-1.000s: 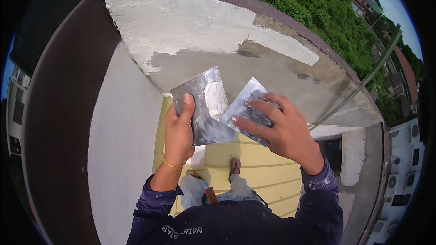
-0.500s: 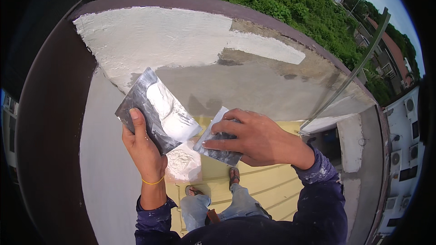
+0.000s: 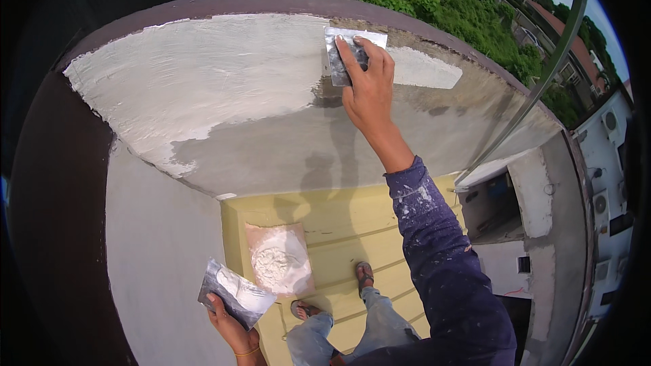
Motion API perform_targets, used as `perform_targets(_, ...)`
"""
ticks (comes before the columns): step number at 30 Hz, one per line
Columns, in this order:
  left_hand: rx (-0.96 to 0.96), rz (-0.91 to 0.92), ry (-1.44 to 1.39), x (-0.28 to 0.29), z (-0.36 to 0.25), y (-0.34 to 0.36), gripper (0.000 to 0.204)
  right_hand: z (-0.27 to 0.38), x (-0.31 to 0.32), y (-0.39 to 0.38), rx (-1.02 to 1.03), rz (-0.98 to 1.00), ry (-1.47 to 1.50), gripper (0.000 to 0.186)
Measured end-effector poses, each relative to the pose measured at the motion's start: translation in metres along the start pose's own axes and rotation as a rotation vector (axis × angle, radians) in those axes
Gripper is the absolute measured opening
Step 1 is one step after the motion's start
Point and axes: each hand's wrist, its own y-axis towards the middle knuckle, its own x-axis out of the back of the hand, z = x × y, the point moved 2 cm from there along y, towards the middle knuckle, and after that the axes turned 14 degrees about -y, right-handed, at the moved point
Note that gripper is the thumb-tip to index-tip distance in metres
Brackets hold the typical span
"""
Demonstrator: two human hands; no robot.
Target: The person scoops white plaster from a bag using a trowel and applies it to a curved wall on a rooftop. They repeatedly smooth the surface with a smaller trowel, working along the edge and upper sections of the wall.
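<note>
My right hand (image 3: 367,85) reaches up and presses a small metal scraper blade (image 3: 342,51) flat against the grey wall (image 3: 285,149), at the edge of the white putty coat (image 3: 203,78). My left hand (image 3: 229,322) hangs low at the bottom left and grips a second metal blade (image 3: 234,293) loaded with white putty. A brown board with a heap of white putty (image 3: 278,266) lies on the yellow surface (image 3: 339,217) under me, just right of the left hand.
My sandalled feet (image 3: 365,274) stand on the yellow ribbed surface. A dark brown band (image 3: 54,183) frames the wall on the left and top. A thin metal pole (image 3: 536,88) slants on the right. Green trees and buildings lie far below beyond the wall.
My right hand left the loaded blade and rose with its scraper to the wall's upper part. My left hand dropped low with the putty blade. The board on the yellow surface is now uncovered.
</note>
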Motion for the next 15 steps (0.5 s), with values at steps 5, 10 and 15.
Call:
perform_targets(5,0.002,-0.052,0.037,0.026,0.011,0.003,0.05,0.001,-0.017,0.007,-0.017,-0.066,0.003,0.078)
perform_targets(10,0.025,-0.065,0.056,0.03,0.015,0.01,0.05,0.003,-0.03,0.011,-0.045,-0.084,-0.04,0.08)
perform_targets(15,0.036,-0.076,0.052,0.03,0.022,0.015,0.051,0.002,-0.041,0.007,-0.043,-0.147,-0.121,0.083)
